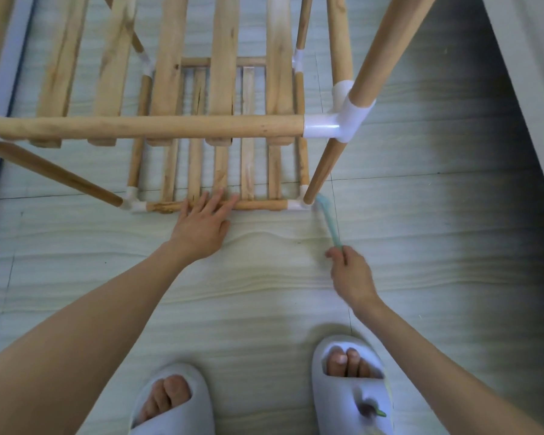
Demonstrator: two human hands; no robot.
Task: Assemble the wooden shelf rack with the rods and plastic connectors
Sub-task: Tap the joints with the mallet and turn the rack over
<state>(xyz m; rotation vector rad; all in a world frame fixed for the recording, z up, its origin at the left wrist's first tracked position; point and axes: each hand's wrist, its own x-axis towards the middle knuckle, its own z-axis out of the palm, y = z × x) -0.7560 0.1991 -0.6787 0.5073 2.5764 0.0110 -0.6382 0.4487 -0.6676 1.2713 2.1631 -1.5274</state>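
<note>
My left hand (201, 226) lay flat, fingers straight, on the stiff, light bottom rod (258, 205) while my right hand (349, 271) pinched a thin blue tool (327, 221) toward the corner connector (297, 205).

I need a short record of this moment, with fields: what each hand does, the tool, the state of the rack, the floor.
left hand: left hand lies flat, fingers straight, on the bottom front rod
right hand: right hand pinches the end of a light blue tool
tool: blurred; its head is near the bottom right connector
rack: wooden rack stands with two slatted shelves, rods joined by white connectors
upper right connector: upper connector holds several rods
floor: pale tile floor; two feet in slippers
</note>
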